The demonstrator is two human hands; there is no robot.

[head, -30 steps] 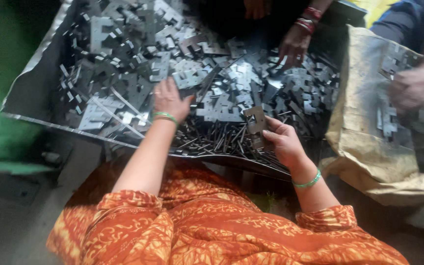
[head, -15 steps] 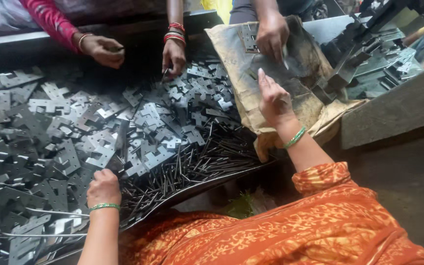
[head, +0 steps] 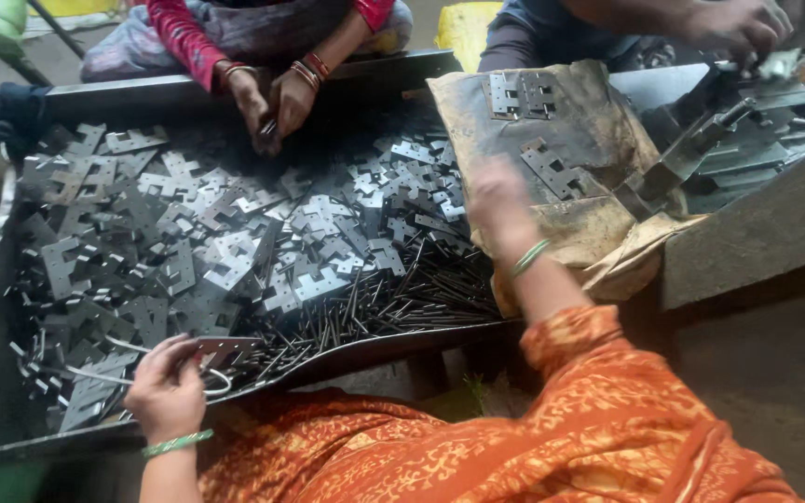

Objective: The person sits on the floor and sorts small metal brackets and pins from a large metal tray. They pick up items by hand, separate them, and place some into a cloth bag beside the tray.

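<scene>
One hinge plate (head: 223, 345) pinched in left hand (head: 168, 389) over tray (head: 11, 438); right hand (head: 500, 210) blurred, grip prob. unreadable.

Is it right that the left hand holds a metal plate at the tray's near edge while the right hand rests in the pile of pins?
Not quite. The left hand does hold a metal plate at the tray's near edge, but the head view shows the right hand blurred over the brown sack, not in the pins.

Grey metal plates (head: 225, 261), orange patterned sleeve (head: 607, 410), green bangles (head: 177, 443), brown sack (head: 570, 158).
</scene>
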